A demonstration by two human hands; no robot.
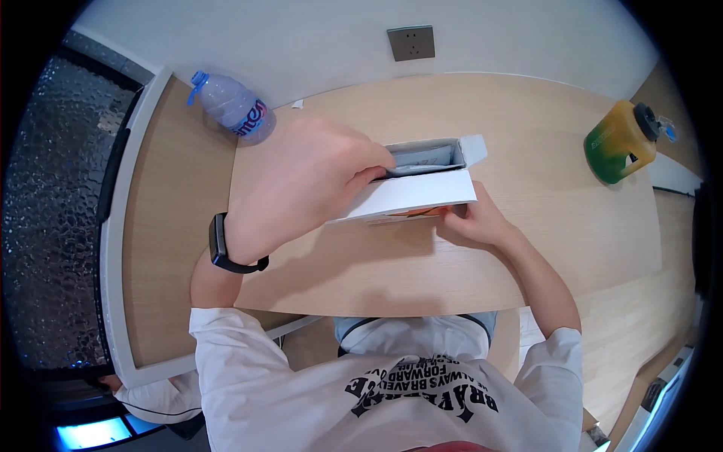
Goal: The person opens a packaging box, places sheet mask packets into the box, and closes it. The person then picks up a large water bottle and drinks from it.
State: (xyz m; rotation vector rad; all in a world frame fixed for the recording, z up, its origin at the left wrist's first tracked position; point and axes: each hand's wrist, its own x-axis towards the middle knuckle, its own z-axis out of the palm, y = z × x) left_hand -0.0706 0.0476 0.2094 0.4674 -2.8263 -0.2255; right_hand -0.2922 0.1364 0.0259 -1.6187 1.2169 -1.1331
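A white cardboard box [410, 190] with its top flaps open is held above the wooden table. Inside the box, flat pale packets [424, 159] are visible. My left hand [312, 177], with a black watch on the wrist, has its thumb and fingers pinched at the left end of the box opening; what the fingertips grip there is hidden. My right hand [478, 219] holds the box from its lower right side, with the fingers partly hidden beneath it. An orange print shows on the box's near face.
On the wooden table [542, 248], a clear plastic bottle [237, 109] stands at the back left and a yellow-green jug [619, 143] at the right. A wall socket [411, 43] is behind. Textured glass [60, 203] is left; another person's white sleeve [162, 398] shows lower left.
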